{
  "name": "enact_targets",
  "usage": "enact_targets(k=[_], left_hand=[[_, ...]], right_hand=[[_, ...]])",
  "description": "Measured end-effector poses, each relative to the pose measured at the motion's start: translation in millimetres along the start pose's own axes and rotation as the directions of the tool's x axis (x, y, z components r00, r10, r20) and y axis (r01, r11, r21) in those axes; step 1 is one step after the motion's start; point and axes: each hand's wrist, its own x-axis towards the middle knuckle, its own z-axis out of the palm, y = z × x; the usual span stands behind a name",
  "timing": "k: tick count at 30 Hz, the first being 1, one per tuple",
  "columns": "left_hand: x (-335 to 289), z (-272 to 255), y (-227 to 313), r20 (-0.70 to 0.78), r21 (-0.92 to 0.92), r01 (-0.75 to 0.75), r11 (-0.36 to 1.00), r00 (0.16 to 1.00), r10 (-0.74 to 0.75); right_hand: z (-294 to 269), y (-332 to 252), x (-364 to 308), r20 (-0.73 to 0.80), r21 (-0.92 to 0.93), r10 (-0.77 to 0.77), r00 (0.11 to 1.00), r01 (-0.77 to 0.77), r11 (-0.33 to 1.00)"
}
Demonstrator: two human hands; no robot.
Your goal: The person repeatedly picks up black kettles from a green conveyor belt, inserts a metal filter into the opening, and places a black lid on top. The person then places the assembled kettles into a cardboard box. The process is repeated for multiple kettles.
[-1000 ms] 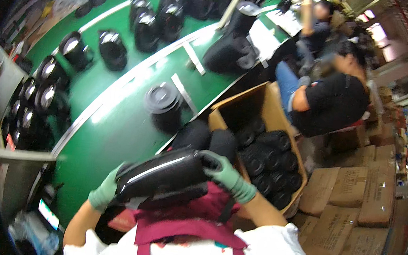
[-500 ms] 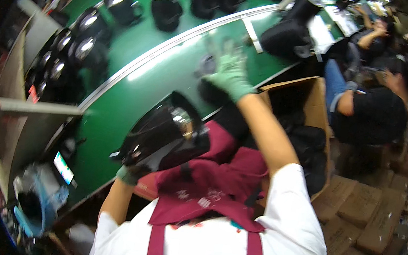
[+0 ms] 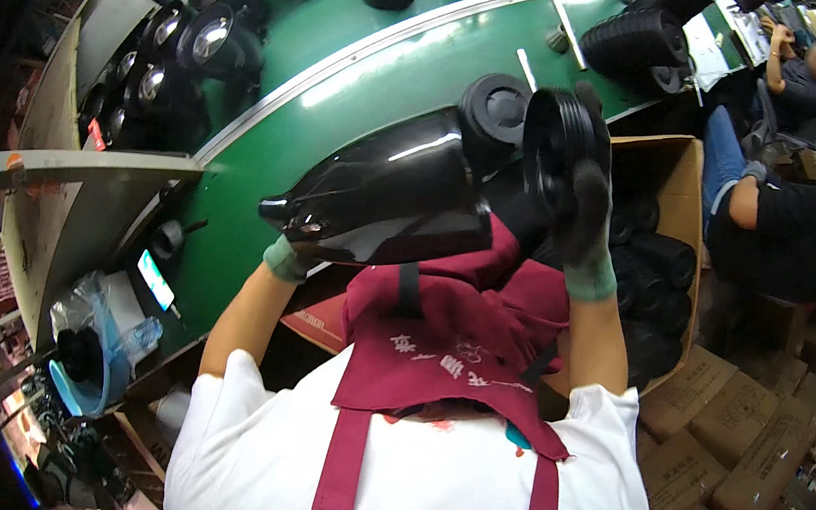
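My left hand [image 3: 289, 254], in a green-cuffed glove, is closed on the narrow end of a glossy black tapered jug body [image 3: 385, 187]. The body lies slanted above the near edge of the green bench, its wide end toward the right. Upright on the right, my gloved right hand [image 3: 588, 210] grips a round black base with a ribbed rim [image 3: 553, 146]; its fingers are partly hidden behind this piece. Another round black base [image 3: 495, 106] rests on the bench between the two, beside the jug's wide end.
Several black jugs [image 3: 216, 40] stand on the far green surface beyond a metal rail. At my right is an open carton [image 3: 688, 201] of black parts. A lit phone [image 3: 156, 279] and a blue bin [image 3: 112, 382] are at the left. A person in black [image 3: 781, 247] sits far right.
My right hand has drawn back from the bench toward me and now has a ribbed black base in it. The jug body in my left hand has shifted slightly, turning its wide end rightward.
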Motion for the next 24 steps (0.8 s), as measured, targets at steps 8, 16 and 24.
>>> enact_targets(k=[8, 16, 24], left_hand=[[3.5, 4.1, 16.1, 0.1, -0.011, -0.021, 1.0, 0.995, 0.023], [11.5, -5.1, -19.0, 0.254, -0.317, 0.01, 0.949, 0.964, 0.075], [0.9, 12.0, 47.2, 0.105, 0.212, -0.176, 0.961, 0.982, 0.156]], right_hand=[[25.2, 0.0, -68.3, -0.12, -0.371, 0.002, 0.993, -0.047, 0.927], [12.5, 17.9, -76.8, 0.052, -0.446, -0.169, 0.984, 0.175, 0.878], [-5.2, -7.1, -106.5, 0.059, -0.241, 0.288, 0.956, -0.266, 0.933]])
